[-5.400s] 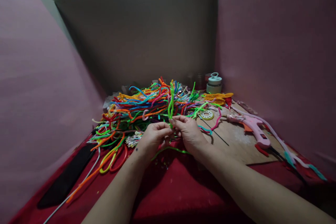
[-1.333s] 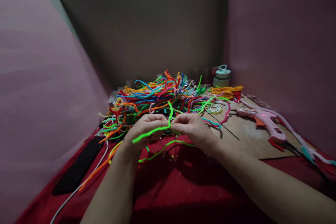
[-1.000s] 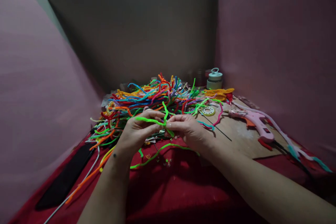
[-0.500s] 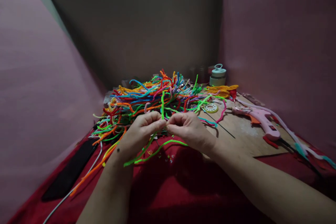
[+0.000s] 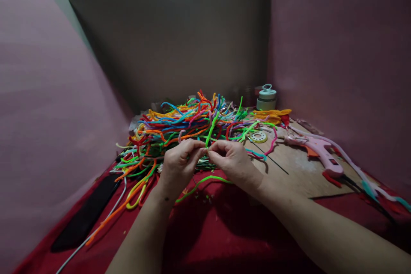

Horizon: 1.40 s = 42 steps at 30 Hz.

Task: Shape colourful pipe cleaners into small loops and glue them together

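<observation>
Between my two hands a bright green pipe cleaner (image 5: 212, 128) sticks up, leaning to the right at its top. My left hand (image 5: 183, 158) pinches its lower end with thumb and forefinger. Right beside it, my right hand (image 5: 233, 160) pinches at the same spot, fingertips almost touching the left ones. The exact point of grip is hidden by the fingers. Another green pipe cleaner (image 5: 201, 184) lies on the red cloth below the hands. Just behind them spreads a large heap of pipe cleaners (image 5: 173, 122) in many colours.
On the board (image 5: 298, 175) at the right lies a pink glue gun (image 5: 321, 152) with its cord. A ribbon-like round spool (image 5: 257, 137) and a lidded jar (image 5: 266, 97) are behind it. A black flat object (image 5: 86, 214) and a white cable (image 5: 96, 233) lie left on the red cloth (image 5: 205, 235).
The upright green pipe cleaner has tilted to the right. A green length that hung below my left hand no longer shows there. My left hand has turned and shifted slightly right.
</observation>
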{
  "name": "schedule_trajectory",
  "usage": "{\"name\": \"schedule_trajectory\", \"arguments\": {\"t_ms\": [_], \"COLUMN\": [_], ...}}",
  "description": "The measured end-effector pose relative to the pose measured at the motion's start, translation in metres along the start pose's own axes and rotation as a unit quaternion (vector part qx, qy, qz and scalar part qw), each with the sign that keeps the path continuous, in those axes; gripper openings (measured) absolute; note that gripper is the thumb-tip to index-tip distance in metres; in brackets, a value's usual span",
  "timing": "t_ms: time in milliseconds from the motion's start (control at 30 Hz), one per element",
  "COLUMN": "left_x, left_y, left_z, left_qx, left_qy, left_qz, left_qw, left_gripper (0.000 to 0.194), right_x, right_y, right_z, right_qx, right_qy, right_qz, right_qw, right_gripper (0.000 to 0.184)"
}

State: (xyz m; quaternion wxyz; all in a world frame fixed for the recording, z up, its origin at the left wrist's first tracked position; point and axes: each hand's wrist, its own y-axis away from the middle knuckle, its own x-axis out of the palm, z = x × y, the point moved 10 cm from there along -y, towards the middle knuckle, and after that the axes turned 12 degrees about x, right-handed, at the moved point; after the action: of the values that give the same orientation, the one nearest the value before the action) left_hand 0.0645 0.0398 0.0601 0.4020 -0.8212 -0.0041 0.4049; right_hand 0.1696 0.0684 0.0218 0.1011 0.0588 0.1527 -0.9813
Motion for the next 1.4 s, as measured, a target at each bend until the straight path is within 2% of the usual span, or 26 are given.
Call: {"name": "schedule_trajectory", "arguments": {"t_ms": [167,333,500,600,767,867,967,1067,1200,1400], "left_x": [-0.002,0.004,0.005,0.000,-0.008,-0.002,0.009,0.016,0.016,0.012], "left_y": [-0.002,-0.003,-0.002,-0.003,-0.004,-0.003,-0.001,0.002,0.003,0.006], "left_z": [-0.015,-0.022,-0.022,-0.021,-0.007,-0.001,-0.001,-0.003,0.001,0.011], "left_qx": [0.068,0.112,0.117,0.100,0.028,-0.003,-0.020,-0.025,-0.047,-0.116], "left_qy": [-0.033,-0.067,-0.077,-0.067,-0.028,0.009,0.046,0.080,0.110,0.156], "left_qz": [-0.008,0.016,0.020,0.009,-0.004,0.039,0.107,0.148,0.143,0.096], "left_qw": [0.997,0.991,0.990,0.993,0.999,0.999,0.993,0.985,0.982,0.976], "left_gripper": [0.010,0.016,0.016,0.013,0.014,0.015,0.017,0.018,0.018,0.017], "right_x": [0.009,0.005,0.004,0.009,0.018,0.020,0.026,0.029,0.022,0.030], "right_y": [-0.003,-0.004,-0.005,-0.004,-0.007,-0.011,-0.010,-0.006,-0.004,0.000], "right_z": [-0.010,-0.017,-0.022,-0.026,-0.028,-0.034,-0.040,-0.033,-0.024,-0.032], "right_qx": [0.071,0.107,0.131,0.148,0.150,0.179,0.237,0.239,0.204,0.236], "right_qy": [-0.111,-0.162,-0.216,-0.244,-0.329,-0.380,-0.381,-0.335,-0.297,-0.336], "right_qz": [0.057,0.040,0.039,0.063,0.121,0.140,0.179,0.230,0.218,0.219], "right_qw": [0.990,0.980,0.967,0.956,0.924,0.897,0.876,0.882,0.907,0.885], "right_gripper": [0.007,0.005,0.005,0.004,0.017,0.014,0.027,0.026,0.015,0.018]}}
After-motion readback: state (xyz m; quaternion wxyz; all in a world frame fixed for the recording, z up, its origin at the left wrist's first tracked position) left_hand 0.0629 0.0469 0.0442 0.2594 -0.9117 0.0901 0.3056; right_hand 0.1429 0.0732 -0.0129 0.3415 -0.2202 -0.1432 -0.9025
